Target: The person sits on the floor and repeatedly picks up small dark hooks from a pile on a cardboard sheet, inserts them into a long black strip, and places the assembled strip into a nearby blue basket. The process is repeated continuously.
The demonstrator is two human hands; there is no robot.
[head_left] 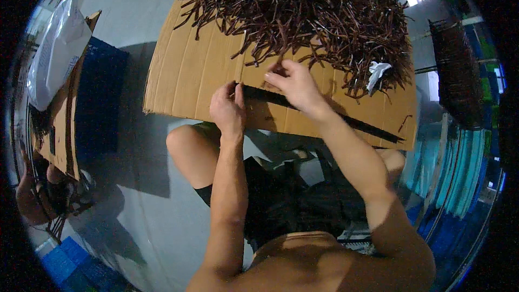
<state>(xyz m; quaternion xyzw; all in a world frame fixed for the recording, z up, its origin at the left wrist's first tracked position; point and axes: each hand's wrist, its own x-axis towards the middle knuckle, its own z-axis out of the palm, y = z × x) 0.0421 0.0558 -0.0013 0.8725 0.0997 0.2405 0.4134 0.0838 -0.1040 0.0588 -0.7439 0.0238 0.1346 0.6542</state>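
A long, thin black strip (373, 128) lies slantwise along the near edge of a cardboard sheet (178, 75). Its left end is pinched between the thumb and fingers of my left hand (228, 109). Above the strip, my right hand (297, 86) is closed in a pinch at the near edge of a large heap of dark brown, twig-like pieces (308, 11). Whatever sits between those fingertips is too small and dark to make out. My right forearm crosses over the middle of the strip and hides part of it.
A crumpled white scrap (378, 75) rests on the heap's right side. At left stand a dark blue box (100, 103) and a clear plastic bag (59, 48). Turquoise slats (454, 167) and a dark hanging bundle (458, 75) are at right. My bent knee (189, 148) is beside the cardboard.
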